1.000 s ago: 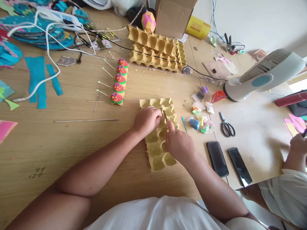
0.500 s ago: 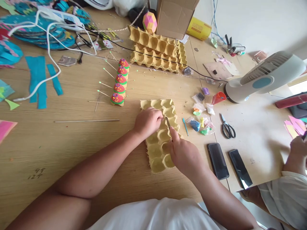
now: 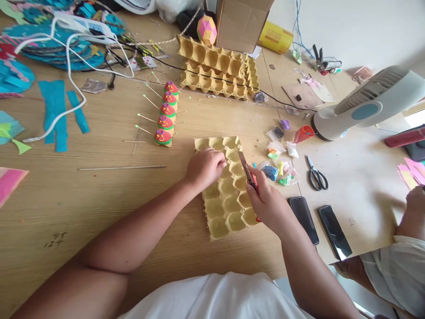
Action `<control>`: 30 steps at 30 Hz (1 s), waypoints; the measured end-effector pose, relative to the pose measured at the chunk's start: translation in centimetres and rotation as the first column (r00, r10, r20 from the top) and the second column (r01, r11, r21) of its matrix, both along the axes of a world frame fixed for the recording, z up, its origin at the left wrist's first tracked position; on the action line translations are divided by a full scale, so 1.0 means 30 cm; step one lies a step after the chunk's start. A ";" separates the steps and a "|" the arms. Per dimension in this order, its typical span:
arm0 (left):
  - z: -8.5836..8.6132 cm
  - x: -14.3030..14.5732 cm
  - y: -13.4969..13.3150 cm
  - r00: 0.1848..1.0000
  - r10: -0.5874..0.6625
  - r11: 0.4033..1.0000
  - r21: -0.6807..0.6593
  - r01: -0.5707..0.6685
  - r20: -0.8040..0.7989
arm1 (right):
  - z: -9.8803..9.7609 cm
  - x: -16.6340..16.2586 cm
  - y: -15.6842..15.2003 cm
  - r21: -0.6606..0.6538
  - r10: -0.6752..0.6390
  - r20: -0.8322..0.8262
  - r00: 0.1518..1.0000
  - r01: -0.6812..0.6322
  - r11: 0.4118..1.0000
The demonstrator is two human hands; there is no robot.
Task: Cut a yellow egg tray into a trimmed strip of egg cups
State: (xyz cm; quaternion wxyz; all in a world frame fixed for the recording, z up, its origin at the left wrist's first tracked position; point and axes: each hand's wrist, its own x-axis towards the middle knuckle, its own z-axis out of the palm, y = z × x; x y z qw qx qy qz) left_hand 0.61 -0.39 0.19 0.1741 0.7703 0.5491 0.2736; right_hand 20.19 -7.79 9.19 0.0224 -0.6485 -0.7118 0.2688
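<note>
A yellow cardboard egg tray (image 3: 214, 206) lies on the table in front of me, its cups facing up. My left hand (image 3: 206, 167) is closed on the upper left part of the tray; its fingertips are partly hidden. In my right hand (image 3: 269, 204) is a utility knife (image 3: 249, 175) with a red and dark handle. The blade points up and away over the tray's right side, near a ridge between cups. Whether the blade touches the cardboard, I cannot tell.
A row of painted caterpillar-like figures (image 3: 165, 122) stands to the left, near a thin stick (image 3: 122, 168). More egg trays (image 3: 212, 62) lie behind. On the right are clay packets (image 3: 270, 173), scissors (image 3: 317, 173), two phones (image 3: 334, 232), a fan (image 3: 355, 104) and another person's hand (image 3: 415, 199).
My right hand has moved right with the utility knife, and more of its blade and handle shows. My left hand stays in place on the egg tray.
</note>
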 end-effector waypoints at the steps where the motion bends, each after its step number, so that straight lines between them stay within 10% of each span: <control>1: -0.001 0.000 0.000 1.000 0.000 1.000 -0.002 0.000 0.002 | -0.002 0.001 -0.015 0.008 0.001 0.038 0.999 -0.001 1.000; 30: 0.007 0.003 -0.001 1.000 0.006 1.000 -0.012 -0.006 -0.005 | -0.010 -0.094 -0.084 -0.091 0.227 0.495 0.839 -0.210 0.973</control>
